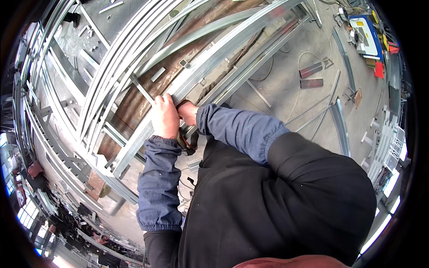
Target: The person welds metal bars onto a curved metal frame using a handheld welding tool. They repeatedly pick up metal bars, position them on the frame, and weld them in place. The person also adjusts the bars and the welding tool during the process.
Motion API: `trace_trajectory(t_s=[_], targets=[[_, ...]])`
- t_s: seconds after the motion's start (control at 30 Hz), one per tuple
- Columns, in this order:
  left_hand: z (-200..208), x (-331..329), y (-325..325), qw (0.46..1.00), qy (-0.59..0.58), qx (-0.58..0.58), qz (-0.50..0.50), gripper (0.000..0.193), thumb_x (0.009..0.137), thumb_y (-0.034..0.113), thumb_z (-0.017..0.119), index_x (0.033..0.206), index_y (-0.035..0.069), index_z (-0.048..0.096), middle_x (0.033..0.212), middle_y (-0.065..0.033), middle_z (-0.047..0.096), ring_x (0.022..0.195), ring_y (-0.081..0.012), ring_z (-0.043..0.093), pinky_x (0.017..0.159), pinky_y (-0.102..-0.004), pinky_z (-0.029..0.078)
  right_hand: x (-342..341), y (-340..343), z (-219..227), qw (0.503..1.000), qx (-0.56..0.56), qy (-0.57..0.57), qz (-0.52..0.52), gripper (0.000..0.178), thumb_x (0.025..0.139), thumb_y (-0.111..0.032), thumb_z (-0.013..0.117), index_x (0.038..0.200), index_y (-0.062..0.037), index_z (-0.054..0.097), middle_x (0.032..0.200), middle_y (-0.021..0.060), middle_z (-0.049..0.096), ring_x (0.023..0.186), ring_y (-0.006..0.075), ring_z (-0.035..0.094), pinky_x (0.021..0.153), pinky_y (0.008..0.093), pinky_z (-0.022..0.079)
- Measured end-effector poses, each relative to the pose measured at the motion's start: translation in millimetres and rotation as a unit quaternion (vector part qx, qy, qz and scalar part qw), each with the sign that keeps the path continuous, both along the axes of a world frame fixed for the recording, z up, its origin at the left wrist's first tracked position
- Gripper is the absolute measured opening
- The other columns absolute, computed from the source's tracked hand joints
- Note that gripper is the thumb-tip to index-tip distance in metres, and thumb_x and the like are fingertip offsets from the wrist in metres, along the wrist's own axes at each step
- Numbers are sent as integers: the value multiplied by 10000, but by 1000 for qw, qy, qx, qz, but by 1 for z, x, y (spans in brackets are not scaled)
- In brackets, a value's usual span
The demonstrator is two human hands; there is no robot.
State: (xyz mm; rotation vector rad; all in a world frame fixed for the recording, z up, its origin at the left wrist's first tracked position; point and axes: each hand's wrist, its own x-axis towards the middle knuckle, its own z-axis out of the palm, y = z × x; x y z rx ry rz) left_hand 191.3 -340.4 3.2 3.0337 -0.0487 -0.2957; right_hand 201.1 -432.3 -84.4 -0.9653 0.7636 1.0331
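A long silvery metal channel (210,60) runs diagonally from lower left to upper right in front of me. My left hand (165,117) lies closed at its near edge with the fingers curled. What is inside those fingers is hidden. A slim metal bar (142,89) reaches from the stacked profiles toward that hand. Close against it on the right is my right hand (189,112), also closed, its fingertips covered by the left hand and something dark. Below both hands hangs a partly covered black and red object (191,142), its kind unclear.
Curved metal profiles (118,49) are stacked at the left above a rusty brown beam (129,107). A second long rail (254,67) runs alongside the channel. Dark rectangular tubes (311,83), loose strips and a thin cable (308,53) lie on the floor at the right.
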Motion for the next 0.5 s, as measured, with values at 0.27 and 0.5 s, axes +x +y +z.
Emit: trace_trajectory(t_s=[0.27, 0.5], targets=[[4, 6, -3, 1000, -8, -27, -7, 248, 879, 58, 693, 1117, 15, 637, 1097, -209, 674, 1052, -403, 699, 871, -480, 606, -31, 26, -96, 916, 231, 113, -309, 532, 869, 22, 689, 1388, -93, 685, 1360, 163, 727, 1337, 314, 656, 1096, 356, 521], [0, 2, 0, 999, -26, -32, -8, 206, 904, 92, 690, 1094, 20, 652, 1077, -211, 671, 1040, -420, 690, 853, -503, 594, -25, 32, -32, 905, 208, 101, -358, 435, 1057, -162, 461, 1453, -135, 640, 1427, 107, 703, 1360, 262, 643, 1125, 370, 519]])
